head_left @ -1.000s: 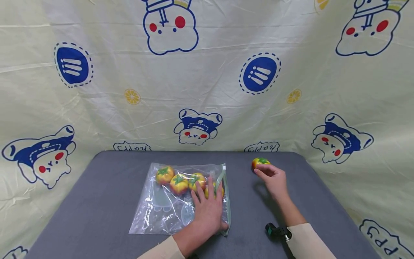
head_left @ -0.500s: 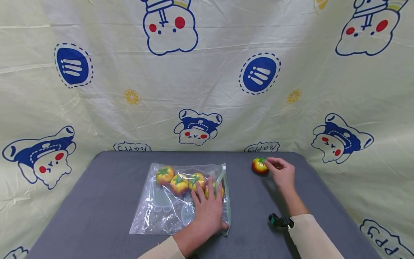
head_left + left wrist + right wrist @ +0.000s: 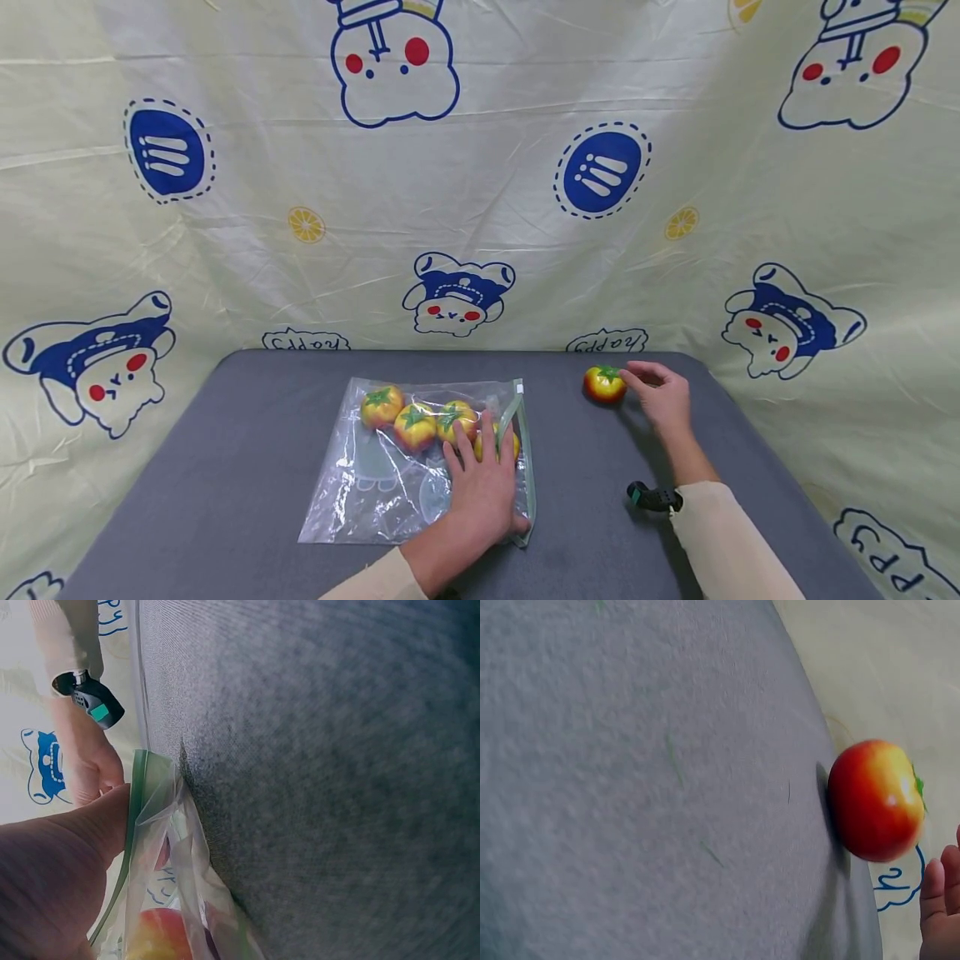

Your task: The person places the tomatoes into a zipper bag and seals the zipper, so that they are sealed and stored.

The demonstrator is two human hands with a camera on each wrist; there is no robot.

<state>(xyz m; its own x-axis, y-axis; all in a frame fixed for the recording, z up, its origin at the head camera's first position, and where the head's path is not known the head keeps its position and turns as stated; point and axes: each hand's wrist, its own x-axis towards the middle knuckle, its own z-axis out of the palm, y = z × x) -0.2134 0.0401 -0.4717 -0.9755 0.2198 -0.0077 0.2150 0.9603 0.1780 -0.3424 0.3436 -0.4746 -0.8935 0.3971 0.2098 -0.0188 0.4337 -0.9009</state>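
In the head view my left hand [image 3: 482, 487] lies with spread, straight fingers on a clear zip bag [image 3: 360, 508]. Several yellow-red toy tomatoes [image 3: 415, 427] with green star-shaped tops show through the plastic, one partly hidden under my fingers. The left wrist view shows my thumb [image 3: 105, 817] at the bag's green zip edge [image 3: 137, 795], its tip hidden behind it. Another toy tomato [image 3: 604, 384] sits on the table to the right of the bag. My right hand [image 3: 662, 402] is just right of it, fingers loosely bent around nothing; the right wrist view shows fingertips [image 3: 932, 881] apart from the fruit.
A grey cloth-covered table [image 3: 225, 467] bears everything. Behind it hangs a pale curtain [image 3: 495, 183] with blue cartoon prints. A black wrist camera [image 3: 654, 497] is strapped to my right wrist, close over the table.
My right hand has drawn back to the right from the lone toy tomato, which now shows whole. My left hand and the bag have stayed put.
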